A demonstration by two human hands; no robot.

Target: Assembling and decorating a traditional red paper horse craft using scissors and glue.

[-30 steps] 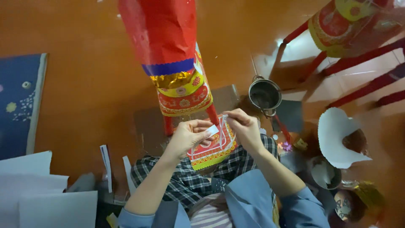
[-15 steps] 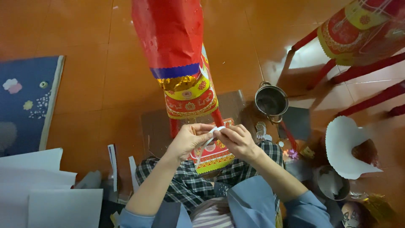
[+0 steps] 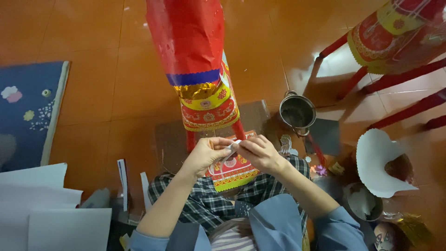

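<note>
A small white strip (image 3: 231, 149) is pinched between the left hand (image 3: 204, 154) and the right hand (image 3: 260, 152), just above the decorated panel (image 3: 232, 169). The paper figure (image 3: 200, 69) beyond the grip is already trimmed; the strip seems not yet attached

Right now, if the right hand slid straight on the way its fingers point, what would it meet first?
The right hand points toward the left hand, and both pinch a small white piece. It would likely meet the left hand's fingers almost at once; depth is hard to judge from above.
</note>
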